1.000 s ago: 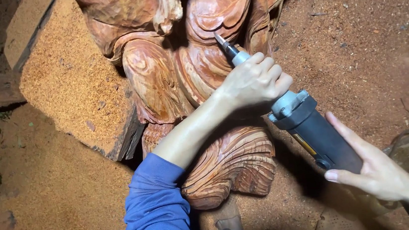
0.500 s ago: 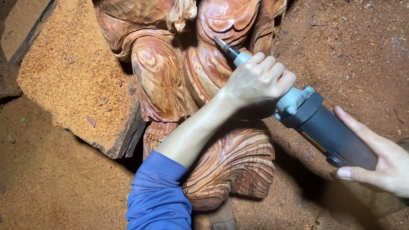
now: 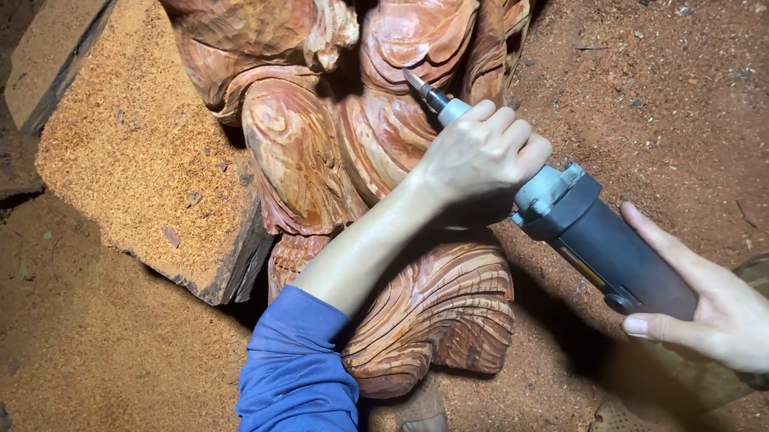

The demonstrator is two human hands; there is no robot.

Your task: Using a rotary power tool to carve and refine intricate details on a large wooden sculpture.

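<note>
Nearest the camera, a blue sleeve (image 3: 296,393) is seen, and from it the left forearm is stretched up and to the right across the lower folds of a reddish wooden carving (image 3: 369,152). At the lower right the dark grey body of a power grinder (image 3: 593,238) is cupped from beneath by the right hand (image 3: 723,320), its fingers (image 3: 664,241) curled loosely round the rear of the casing. The tool's long axis is laid diagonally, from lower right to upper left. Its silver neck is wrapped tightly by the closed fingers (image 3: 513,133) of the left hand (image 3: 482,155), which is the hand nearer the tip. The pointed bit (image 3: 419,89) is held up and left of those fingers, at a dark groove in the carving; whether it touches cannot be told. Sawdust-covered ground (image 3: 698,54) is spread all around, and a dusted wooden slab (image 3: 135,165) is leaned beside the carving at upper left.
</note>
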